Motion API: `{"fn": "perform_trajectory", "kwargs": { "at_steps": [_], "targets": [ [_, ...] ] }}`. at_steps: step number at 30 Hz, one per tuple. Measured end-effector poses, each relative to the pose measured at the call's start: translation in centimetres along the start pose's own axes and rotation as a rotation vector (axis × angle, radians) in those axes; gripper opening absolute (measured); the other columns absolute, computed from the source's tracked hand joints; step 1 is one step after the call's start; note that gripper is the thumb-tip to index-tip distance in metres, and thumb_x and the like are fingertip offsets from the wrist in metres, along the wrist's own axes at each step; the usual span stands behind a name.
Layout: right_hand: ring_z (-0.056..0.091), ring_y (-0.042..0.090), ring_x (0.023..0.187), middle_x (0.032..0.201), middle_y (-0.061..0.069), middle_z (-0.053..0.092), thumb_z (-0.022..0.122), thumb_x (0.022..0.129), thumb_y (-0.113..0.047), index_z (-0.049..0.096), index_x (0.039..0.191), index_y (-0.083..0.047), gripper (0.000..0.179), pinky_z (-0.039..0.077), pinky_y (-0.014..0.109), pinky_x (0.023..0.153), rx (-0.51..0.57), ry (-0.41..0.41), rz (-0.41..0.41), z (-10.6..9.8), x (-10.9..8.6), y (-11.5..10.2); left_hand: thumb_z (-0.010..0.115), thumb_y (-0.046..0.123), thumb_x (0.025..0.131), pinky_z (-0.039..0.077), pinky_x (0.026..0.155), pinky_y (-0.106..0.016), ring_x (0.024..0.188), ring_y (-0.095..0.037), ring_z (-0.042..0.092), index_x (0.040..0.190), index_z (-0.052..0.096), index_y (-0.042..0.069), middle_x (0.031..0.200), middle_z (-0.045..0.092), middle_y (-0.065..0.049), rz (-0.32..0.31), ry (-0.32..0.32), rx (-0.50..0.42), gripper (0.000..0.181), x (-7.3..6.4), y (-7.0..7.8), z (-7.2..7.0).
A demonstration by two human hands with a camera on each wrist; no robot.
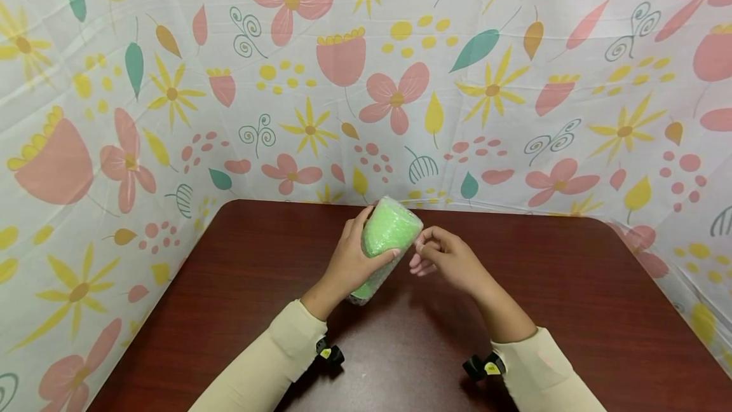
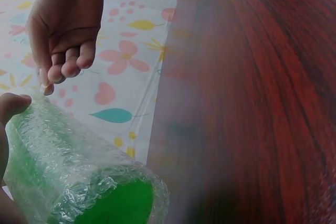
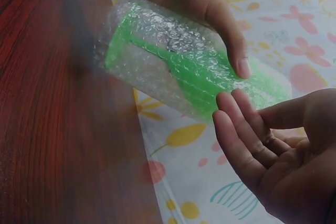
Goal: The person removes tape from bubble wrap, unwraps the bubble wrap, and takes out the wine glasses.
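Observation:
A green, roughly cylindrical object wrapped in clear bubble wrap [image 1: 391, 227] is held tilted above the table. My left hand [image 1: 354, 253] grips it around the side, thumb across the front; the left thumb also shows on it in the right wrist view. At its upper right end is my right hand [image 1: 452, 259], thumb and index finger brought together at the edge of the bubble wrap [image 2: 39, 108]. They appear to pinch a small bit of it, largely hidden. The other right fingers [image 3: 239, 135] are loosely bent, apart from the wrapped object.
Below the hands lies a dark reddish-brown wooden table [image 1: 229, 297] with rounded far corners. A white cloth with a flower print [image 1: 343, 113] hangs behind it and along the sides. Small black devices [image 1: 330, 353] sit at both wrists, over cream sleeves.

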State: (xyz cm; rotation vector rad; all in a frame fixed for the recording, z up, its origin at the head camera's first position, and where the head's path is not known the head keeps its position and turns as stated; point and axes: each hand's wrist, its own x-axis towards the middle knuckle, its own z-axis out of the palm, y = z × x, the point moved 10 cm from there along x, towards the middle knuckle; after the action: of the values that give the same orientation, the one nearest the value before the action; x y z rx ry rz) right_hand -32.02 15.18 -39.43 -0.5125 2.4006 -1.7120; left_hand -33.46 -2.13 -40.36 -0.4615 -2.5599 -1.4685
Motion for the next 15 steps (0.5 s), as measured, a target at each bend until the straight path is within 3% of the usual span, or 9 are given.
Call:
{"fn": "perform_trajectory", "kwargs": {
  "at_steps": [3,9,15],
  "targets": [
    [0.074,0.036,0.084,0.092,0.022,0.072,0.048,0.104,-0.009,0.054,0.111,0.006,0.018,0.061,0.049,0.078,0.013,0.003,-0.004,-0.01,0.03,-0.06,0.08,0.054,0.082,0.05,0.093,-0.049,0.118,-0.027,0.054,0.16,0.023,0.035,0.146,0.041,-0.008,-0.003,-0.01,-0.01,0.098,0.01,-0.03,0.1],
    [0.074,0.038,0.084,0.091,0.023,0.072,0.056,0.104,-0.016,0.055,0.108,0.009,0.025,0.061,0.047,0.077,0.02,0.001,-0.01,0.07,0.08,-0.13,0.079,0.055,0.083,0.049,0.097,-0.049,0.123,-0.025,0.051,0.156,0.017,0.051,0.149,0.038,-0.005,0.019,-0.058,-0.023,0.096,0.09,-0.08,0.58],
    [0.074,0.04,0.085,0.091,0.024,0.072,0.054,0.105,-0.017,0.054,0.108,0.008,0.025,0.061,0.049,0.079,0.039,0.002,-0.004,0.07,0.11,-0.02,0.076,0.054,0.085,0.048,0.099,-0.051,0.128,-0.025,0.049,0.155,0.012,0.055,0.153,0.036,-0.004,0.041,-0.086,-0.037,0.095,0.17,0.0,0.69]
  ]
}}
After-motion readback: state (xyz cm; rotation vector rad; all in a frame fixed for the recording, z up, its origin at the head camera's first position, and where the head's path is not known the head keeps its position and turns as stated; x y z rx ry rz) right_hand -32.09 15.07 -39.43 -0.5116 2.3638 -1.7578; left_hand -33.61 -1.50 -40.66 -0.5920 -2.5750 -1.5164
